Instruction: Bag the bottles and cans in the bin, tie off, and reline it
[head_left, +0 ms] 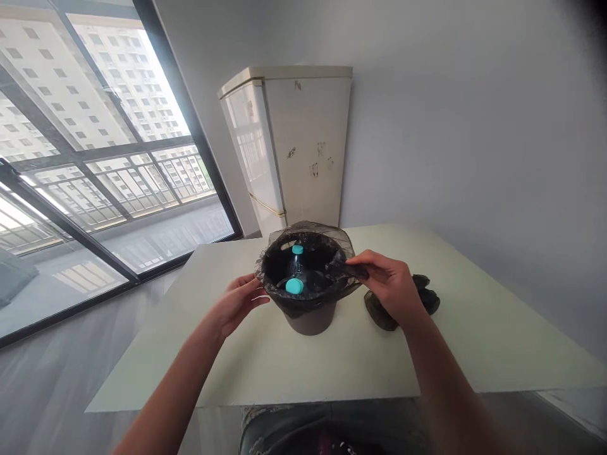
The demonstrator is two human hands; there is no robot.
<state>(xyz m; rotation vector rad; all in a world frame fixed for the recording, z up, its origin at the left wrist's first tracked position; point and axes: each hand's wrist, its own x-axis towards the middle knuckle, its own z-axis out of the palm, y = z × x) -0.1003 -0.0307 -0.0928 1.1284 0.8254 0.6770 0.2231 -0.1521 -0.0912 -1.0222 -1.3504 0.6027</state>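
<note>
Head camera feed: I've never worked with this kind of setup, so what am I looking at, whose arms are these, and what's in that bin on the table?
There is one picture, taken by a camera worn on a person's head, looking forward and down, so the two bare arms reaching in from the bottom are the wearer's own. There is no machine here.

On the pale table stands a small bin lined with a thin black bag. Inside lie plastic bottles with turquoise caps; two caps show.

The left hand touches the bag at the bin's left rim. The right hand pinches the bag's edge at the right rim. Just behind the right hand lies a bundle of more black bags.

Beyond the table stand a white fridge and a large window.
</note>
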